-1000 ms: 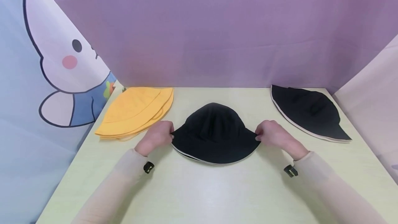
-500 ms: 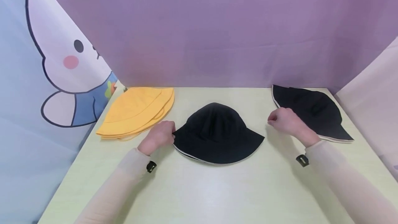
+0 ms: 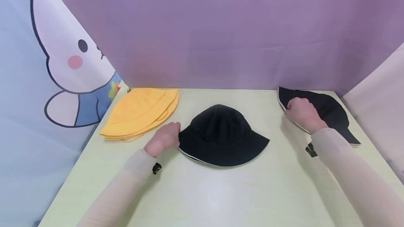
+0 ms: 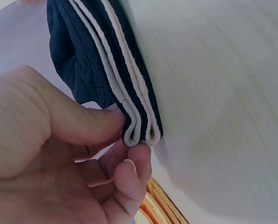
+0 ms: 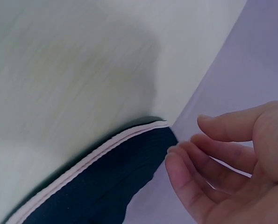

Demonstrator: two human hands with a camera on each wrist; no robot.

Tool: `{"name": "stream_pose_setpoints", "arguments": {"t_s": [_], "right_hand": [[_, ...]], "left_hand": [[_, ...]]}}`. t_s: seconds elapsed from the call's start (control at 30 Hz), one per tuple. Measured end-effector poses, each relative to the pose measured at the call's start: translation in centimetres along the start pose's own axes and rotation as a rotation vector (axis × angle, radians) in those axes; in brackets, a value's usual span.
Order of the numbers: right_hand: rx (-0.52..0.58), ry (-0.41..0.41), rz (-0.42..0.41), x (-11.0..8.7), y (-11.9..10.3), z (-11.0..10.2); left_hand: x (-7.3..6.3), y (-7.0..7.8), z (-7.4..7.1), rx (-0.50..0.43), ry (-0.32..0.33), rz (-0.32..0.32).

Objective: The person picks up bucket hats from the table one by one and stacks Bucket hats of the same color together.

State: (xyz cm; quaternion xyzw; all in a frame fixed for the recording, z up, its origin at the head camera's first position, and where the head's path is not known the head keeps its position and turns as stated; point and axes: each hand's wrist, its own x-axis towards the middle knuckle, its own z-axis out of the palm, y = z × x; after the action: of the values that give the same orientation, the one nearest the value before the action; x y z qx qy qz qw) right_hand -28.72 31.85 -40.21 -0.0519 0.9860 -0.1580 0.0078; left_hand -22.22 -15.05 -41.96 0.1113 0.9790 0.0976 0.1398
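Note:
A black bucket hat point(image 3: 221, 139) with white edging lies folded flat at the middle of the table. My left hand point(image 3: 165, 138) pinches the left corner of its brim. In the left wrist view, the thumb point(image 4: 89, 125) is on one side of the doubled brim edges point(image 4: 124, 74) and the fingertips are against the other. Over at the right, my right hand point(image 3: 304, 114) hovers above a second black hat point(image 3: 335, 111), also folded flat. The right wrist view has its thumb apart from loosely bent fingers point(image 5: 181, 168), nothing between them, near that hat's brim tip point(image 5: 164, 133).
Folded yellow hats point(image 3: 139, 111) are stacked at the back left of the pale table point(image 3: 208, 199). A purple cloth point(image 3: 233, 31) hangs along the back edge, with a cartoon-printed blue cloth point(image 3: 22, 115) on the left and a pale one point(image 3: 378, 94) on the right.
My right hand has let go of the middle hat's right brim corner and moved right and back, over the second black hat. The left hand has stayed at the left corner.

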Motion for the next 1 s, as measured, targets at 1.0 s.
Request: {"name": "stream_pose_setpoints", "arguments": {"t_s": [1.0], "right_hand": [[-0.205, -0.101, -0.055, 2.1, 0.7, 2.0]], "left_hand": [[0.3, 0.4, -0.1, 0.032, -0.017, 0.006]]}}
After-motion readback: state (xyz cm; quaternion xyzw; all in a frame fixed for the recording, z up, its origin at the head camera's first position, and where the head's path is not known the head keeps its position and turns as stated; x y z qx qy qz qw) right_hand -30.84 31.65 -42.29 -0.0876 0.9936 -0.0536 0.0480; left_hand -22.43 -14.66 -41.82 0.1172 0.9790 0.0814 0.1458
